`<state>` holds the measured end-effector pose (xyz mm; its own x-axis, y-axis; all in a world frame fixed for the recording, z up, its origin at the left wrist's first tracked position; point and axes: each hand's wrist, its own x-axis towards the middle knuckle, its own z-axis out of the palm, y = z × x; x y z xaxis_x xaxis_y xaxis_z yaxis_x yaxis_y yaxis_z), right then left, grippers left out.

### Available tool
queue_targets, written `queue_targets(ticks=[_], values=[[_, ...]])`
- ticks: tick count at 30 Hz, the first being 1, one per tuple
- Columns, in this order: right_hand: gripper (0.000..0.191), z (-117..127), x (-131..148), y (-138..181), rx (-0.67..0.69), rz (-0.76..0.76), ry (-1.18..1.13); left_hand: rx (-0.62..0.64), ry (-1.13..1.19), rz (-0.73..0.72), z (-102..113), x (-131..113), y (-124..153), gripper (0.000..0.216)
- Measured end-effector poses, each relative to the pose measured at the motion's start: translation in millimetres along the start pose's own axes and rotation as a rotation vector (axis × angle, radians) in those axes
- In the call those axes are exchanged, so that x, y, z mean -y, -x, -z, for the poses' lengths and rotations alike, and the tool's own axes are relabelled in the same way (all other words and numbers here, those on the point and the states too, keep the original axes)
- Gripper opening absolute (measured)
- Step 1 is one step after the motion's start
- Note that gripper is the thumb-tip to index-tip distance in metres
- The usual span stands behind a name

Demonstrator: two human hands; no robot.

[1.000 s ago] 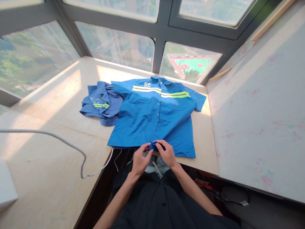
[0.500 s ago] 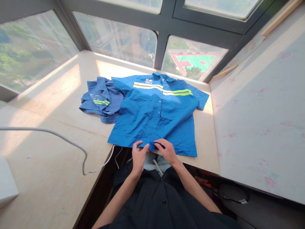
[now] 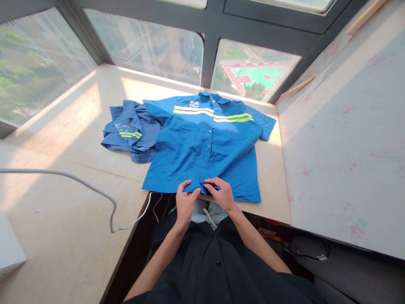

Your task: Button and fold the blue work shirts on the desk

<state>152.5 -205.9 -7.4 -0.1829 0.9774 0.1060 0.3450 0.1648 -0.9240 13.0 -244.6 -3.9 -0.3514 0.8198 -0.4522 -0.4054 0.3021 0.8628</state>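
Note:
A blue short-sleeved work shirt (image 3: pixel 186 147) lies spread face up, collar toward the window, with yellow-and-grey reflective bands across its chest. Its button front runs down the middle to the hem at the near table edge. My left hand (image 3: pixel 186 202) grips the hem just left of the front opening, thumb and fingers closed on the cloth. On the other side of the opening, my right hand (image 3: pixel 223 195) pinches the front edge near the bottom. Whether a button is between the fingertips is too small to tell.
Left of the shirt lies a crumpled darker blue garment (image 3: pixel 129 133) with a reflective band. A grey cable (image 3: pixel 85 183) crosses the wooden tabletop (image 3: pixel 63 228). A white box (image 3: pixel 9 245) sits at far left. Windows (image 3: pixel 152 46) stand behind, a flowered wall (image 3: pixel 341 139) at right.
My right fingers have drawn in closer on the front edge of the shirt and curl its cloth a little. My left hand keeps its hold on the hem. The view has shifted slightly.

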Motion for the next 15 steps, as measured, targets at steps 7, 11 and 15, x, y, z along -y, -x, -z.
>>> queue_targets(ticks=[7,11,15], values=[[0.012,-3.9,1.6,2.1,-0.046,0.007,0.012,0.01,0.007,0.031,1.5,-2.3,2.5,0.06],[0.012,-7.1,4.1,3.2,-0.104,0.012,0.019,0.016,0.035,0.047,-0.1,-4.7,3.4,0.059],[0.013,-9.3,7.5,3.5,-0.105,-0.017,0.007,0.001,0.037,0.048,-1.3,-5.0,2.3,0.058]])
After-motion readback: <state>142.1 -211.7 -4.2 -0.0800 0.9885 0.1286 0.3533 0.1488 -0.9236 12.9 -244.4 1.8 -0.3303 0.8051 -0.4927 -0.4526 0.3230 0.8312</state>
